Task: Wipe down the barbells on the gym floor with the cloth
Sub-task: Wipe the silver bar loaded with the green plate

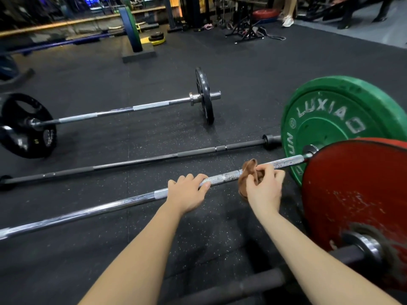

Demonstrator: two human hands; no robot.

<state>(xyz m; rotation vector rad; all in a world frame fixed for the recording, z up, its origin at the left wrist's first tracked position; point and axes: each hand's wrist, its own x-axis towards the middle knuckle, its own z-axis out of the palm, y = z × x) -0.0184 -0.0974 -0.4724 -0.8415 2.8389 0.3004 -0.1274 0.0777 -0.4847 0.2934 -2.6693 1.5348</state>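
The brown cloth is bunched round the chrome barbell, which lies on the gym floor, at the knurled stretch just short of the green plate. The right hand pinches the cloth against the bar, its fingers curled in on the fabric. Just beside it, the left hand grips the same bar, fingers wrapped over the top.

The work looks to be at an early or middle stage. The cloth is near one end of this bar, and the long shaft running left is yet to be covered. Nothing shows which parts are already clean. The black barbell behind, the barbell with black plates beyond it, and the dark bar by the red plate probably still need wiping.
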